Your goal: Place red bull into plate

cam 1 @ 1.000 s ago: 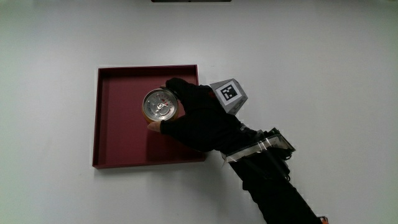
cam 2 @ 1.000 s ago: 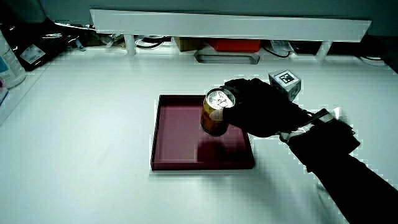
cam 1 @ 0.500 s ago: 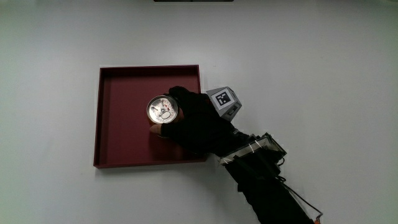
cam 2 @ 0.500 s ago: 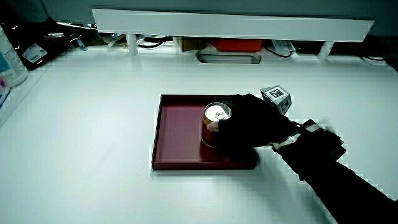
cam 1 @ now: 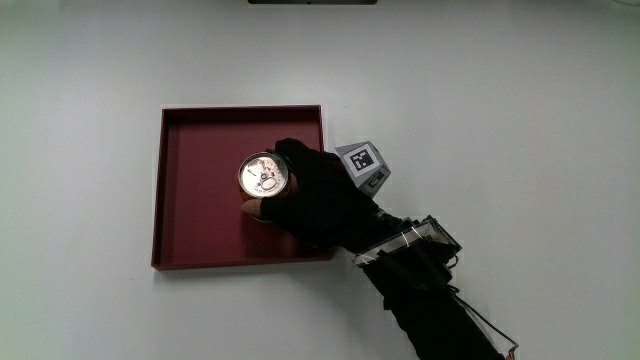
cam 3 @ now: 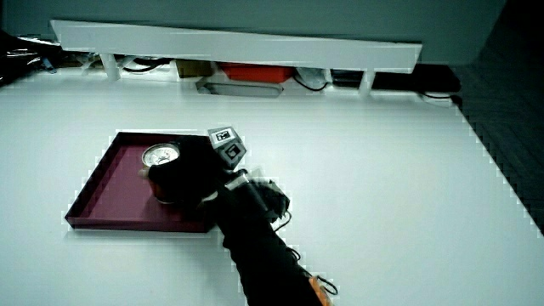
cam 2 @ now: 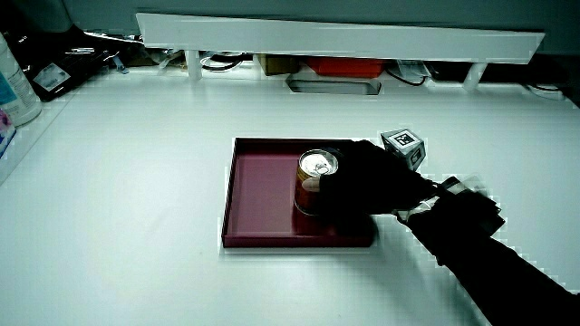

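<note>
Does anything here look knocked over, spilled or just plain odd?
Nothing stands out. The can stands upright inside the dark red tray, with the hand closed around its side. No spill shows on the tray or on the white table.

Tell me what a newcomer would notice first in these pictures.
The eye goes first to the black-gloved hand wrapped around an upright can, which stands inside a dark red square tray in the middle of the white table. Next is the small patterned cube on the back of the hand, seen clearly in both side views.
</note>
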A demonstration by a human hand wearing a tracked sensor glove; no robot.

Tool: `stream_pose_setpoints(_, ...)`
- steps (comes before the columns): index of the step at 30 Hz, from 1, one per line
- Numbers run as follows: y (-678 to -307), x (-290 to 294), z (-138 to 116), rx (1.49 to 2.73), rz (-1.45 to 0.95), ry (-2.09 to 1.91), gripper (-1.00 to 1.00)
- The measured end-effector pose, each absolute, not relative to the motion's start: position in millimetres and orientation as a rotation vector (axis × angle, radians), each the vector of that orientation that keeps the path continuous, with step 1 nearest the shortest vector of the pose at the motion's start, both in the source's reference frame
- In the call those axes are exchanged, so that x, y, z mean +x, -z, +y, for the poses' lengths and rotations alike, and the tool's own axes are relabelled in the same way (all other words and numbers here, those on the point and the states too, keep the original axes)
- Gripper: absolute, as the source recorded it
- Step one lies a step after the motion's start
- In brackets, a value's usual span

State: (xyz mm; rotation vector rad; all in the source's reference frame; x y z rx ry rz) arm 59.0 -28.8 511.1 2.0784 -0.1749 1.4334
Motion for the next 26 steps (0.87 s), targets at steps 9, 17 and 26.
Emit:
stream_pose_setpoints(9,-477,75,-25,1.961,-0.314,-1.446,-0.88)
stream_pose_setpoints(17,-428,93,-23,1.894,-0.428,-1.405,-1.0)
stream_pose_setpoints(26,-391,123,-17,1.882,-0.37,-1.25,-1.0)
